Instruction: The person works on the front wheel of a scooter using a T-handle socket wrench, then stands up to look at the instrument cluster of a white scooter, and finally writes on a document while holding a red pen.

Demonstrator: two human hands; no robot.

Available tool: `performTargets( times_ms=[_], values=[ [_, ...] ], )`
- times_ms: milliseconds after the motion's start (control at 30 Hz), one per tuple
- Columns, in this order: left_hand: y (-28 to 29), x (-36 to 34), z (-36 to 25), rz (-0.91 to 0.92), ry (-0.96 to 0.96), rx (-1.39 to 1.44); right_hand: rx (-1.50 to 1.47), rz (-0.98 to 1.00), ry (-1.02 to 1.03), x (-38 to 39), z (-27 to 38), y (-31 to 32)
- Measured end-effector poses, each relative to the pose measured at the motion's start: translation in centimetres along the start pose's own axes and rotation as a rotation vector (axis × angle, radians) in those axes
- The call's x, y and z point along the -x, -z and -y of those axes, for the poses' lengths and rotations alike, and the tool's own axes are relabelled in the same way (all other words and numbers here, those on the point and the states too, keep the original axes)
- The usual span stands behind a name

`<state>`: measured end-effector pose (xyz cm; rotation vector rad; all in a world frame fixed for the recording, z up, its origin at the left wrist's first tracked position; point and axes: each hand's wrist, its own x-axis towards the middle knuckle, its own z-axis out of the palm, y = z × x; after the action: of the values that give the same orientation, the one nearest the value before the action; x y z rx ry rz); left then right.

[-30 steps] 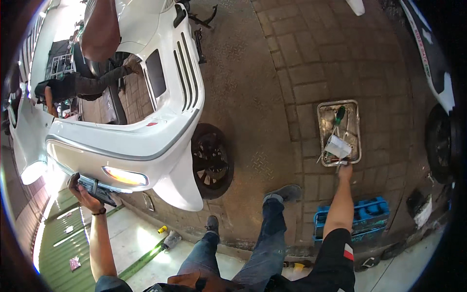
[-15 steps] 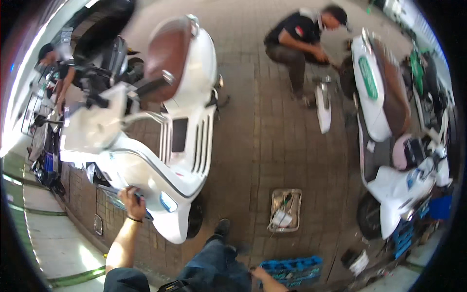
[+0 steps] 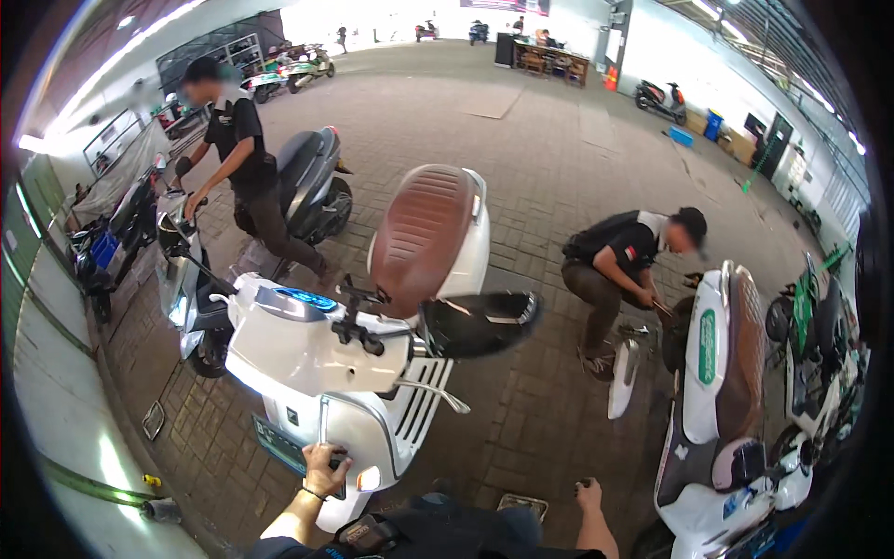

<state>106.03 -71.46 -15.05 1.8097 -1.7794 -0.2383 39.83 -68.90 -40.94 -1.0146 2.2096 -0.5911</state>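
A white scooter (image 3: 354, 429) with a ribbed brown seat (image 3: 424, 238) stands in front of me. My left hand (image 3: 323, 470) is at its front panel, with fingers curled round a small dark thing that I cannot make out. Just above those fingers a narrow silver strip or shaft (image 3: 323, 419) runs upright; whether it belongs to the panel is unclear. The front plate (image 3: 277, 445) is left of that hand. To the right, over the floor and apart from the scooter, my right hand (image 3: 589, 496) is closed; its grasp is hidden.
One person (image 3: 237, 154) stands at a grey scooter (image 3: 307, 182) on the left. Another (image 3: 619, 265) crouches behind a second white scooter (image 3: 712, 363), beside a loose white panel (image 3: 624, 373). A tray (image 3: 523, 505) lies on the floor near my legs. A pale wall (image 3: 79, 401) bounds the left.
My view has tilted up, showing more of the far hall. My left hand stays at the scooter's front. My right hand has come up and forward from beside my leg.
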Motion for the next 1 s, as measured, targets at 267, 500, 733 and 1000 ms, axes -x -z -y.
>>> performTargets(
  times_ms=[267, 500, 733, 1000],
  values=[
    [-1.5, -1.8, -2.1, -0.199, 0.354, -0.021, 0.445, 0.281, 0.221, -8.4, 20.3, -6.6],
    [-8.4, -1.3, -5.5, -0.808, 0.767, 0.019, 0.557, 0.766, 0.56, -32.0, 27.9, -12.8],
    [-11.3, -1.5, -20.2, -1.21, 0.891, -0.431, 0.527, 0.795, 0.767, -39.5, 46.0, -11.9],
    [-13.7, -15.0, -30.3, -0.947, 0.903, -0.288, 0.142, 1.059, 0.532, -42.3, 62.6, -19.1]
  ],
)
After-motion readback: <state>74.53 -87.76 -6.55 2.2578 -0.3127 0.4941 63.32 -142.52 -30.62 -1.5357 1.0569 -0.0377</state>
